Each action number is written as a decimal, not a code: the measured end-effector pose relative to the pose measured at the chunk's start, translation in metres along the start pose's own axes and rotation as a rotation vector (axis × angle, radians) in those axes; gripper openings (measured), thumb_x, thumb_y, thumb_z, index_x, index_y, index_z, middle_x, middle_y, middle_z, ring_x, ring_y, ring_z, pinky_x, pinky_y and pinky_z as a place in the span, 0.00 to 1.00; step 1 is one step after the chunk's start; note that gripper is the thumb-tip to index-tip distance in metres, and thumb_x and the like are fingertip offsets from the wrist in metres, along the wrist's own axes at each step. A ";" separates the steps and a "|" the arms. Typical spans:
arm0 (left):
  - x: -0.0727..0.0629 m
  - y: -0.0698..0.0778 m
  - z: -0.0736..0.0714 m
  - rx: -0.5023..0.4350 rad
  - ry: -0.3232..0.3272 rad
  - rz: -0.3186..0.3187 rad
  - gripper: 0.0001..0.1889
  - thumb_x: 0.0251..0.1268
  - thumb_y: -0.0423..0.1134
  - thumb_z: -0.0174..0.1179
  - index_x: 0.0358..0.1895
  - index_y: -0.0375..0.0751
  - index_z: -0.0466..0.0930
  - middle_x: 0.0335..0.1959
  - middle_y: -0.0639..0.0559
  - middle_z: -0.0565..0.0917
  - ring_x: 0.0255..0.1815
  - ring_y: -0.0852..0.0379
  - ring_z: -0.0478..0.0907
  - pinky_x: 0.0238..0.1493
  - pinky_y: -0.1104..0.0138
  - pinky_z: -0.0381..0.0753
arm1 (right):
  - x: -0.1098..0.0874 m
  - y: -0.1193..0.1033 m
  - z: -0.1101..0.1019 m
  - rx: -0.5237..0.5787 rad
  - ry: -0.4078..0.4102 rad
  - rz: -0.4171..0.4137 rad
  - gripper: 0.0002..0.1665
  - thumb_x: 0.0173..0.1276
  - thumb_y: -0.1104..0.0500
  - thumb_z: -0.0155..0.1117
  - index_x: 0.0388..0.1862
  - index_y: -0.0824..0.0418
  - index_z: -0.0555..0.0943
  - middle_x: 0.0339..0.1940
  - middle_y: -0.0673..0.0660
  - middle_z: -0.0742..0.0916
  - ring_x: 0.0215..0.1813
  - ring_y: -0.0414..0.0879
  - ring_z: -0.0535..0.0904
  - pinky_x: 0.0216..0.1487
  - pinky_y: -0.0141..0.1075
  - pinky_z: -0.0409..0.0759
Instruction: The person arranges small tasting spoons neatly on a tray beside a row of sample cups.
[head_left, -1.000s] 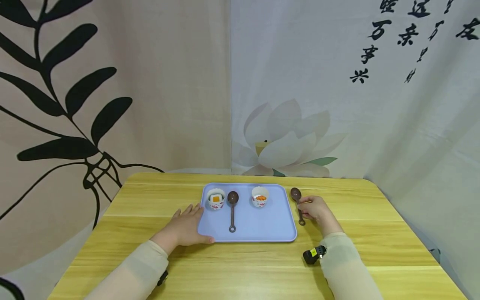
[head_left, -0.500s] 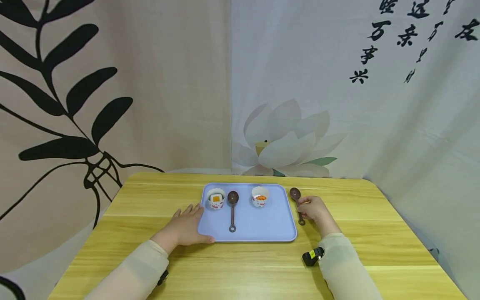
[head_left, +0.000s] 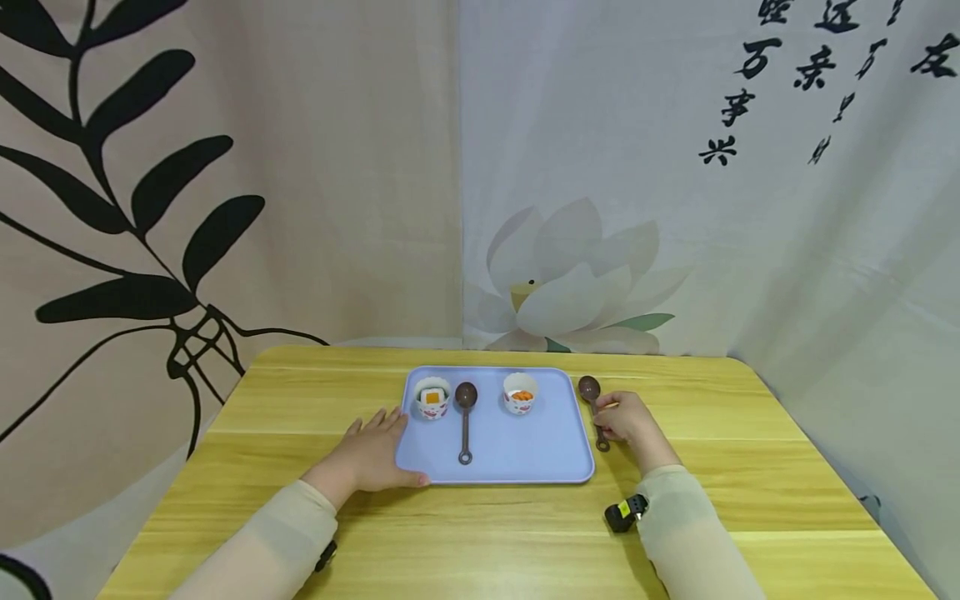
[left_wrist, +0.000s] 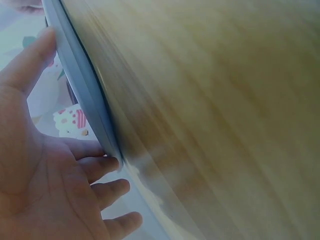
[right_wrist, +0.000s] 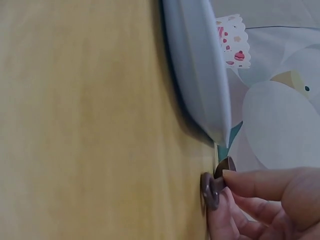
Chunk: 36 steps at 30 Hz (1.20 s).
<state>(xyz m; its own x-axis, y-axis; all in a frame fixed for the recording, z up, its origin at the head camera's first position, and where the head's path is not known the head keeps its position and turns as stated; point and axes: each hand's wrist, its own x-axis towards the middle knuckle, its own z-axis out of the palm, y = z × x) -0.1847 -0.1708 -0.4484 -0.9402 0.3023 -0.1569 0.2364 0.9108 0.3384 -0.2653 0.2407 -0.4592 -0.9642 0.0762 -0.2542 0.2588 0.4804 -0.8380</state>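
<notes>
The two hands are well apart, one at each side of a tray. The left hand has its fingers spread, touching the tray's left edge, with the thumb at the near corner. The right hand pinches the handle of a brown spoon between thumb and fingers, just beside the tray's right edge; the spoon's ringed end is close to the wood. On the tray, a second spoon lies between a left cup, holding a white and yellow piece, and a right cup, holding orange bits. The tray sits on a wooden table. Behind hang pale cloths printed with dark leaves, a white flower and black writing.
</notes>
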 end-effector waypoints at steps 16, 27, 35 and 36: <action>0.002 0.000 0.001 -0.005 -0.002 -0.012 0.63 0.49 0.73 0.67 0.76 0.26 0.55 0.78 0.32 0.57 0.78 0.30 0.49 0.73 0.35 0.44 | -0.001 0.000 -0.003 -0.022 -0.024 0.004 0.17 0.64 0.74 0.64 0.52 0.75 0.76 0.33 0.62 0.81 0.25 0.42 0.77 0.26 0.31 0.82; 0.000 -0.001 0.001 -0.006 0.004 -0.013 0.62 0.48 0.72 0.68 0.75 0.26 0.56 0.77 0.32 0.57 0.78 0.30 0.50 0.73 0.34 0.46 | 0.000 0.003 -0.002 -0.024 -0.021 0.009 0.18 0.64 0.74 0.64 0.53 0.74 0.75 0.32 0.60 0.80 0.26 0.43 0.78 0.27 0.32 0.83; 0.000 0.001 0.000 -0.015 -0.005 -0.020 0.63 0.48 0.72 0.68 0.75 0.25 0.56 0.77 0.32 0.57 0.78 0.30 0.50 0.73 0.35 0.45 | 0.001 0.007 -0.005 -0.003 -0.021 0.011 0.18 0.66 0.73 0.64 0.54 0.74 0.75 0.32 0.60 0.83 0.25 0.42 0.78 0.27 0.33 0.83; 0.000 0.001 -0.001 -0.017 -0.006 -0.020 0.63 0.48 0.72 0.68 0.75 0.25 0.56 0.77 0.32 0.57 0.78 0.30 0.50 0.73 0.35 0.45 | 0.001 0.008 -0.005 0.000 -0.021 0.011 0.18 0.66 0.73 0.64 0.54 0.74 0.75 0.32 0.60 0.83 0.25 0.42 0.78 0.27 0.33 0.83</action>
<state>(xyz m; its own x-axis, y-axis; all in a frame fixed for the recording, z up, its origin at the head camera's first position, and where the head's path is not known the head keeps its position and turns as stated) -0.1845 -0.1698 -0.4470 -0.9434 0.2853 -0.1693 0.2129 0.9120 0.3507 -0.2642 0.2491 -0.4632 -0.9598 0.0629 -0.2735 0.2694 0.4798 -0.8350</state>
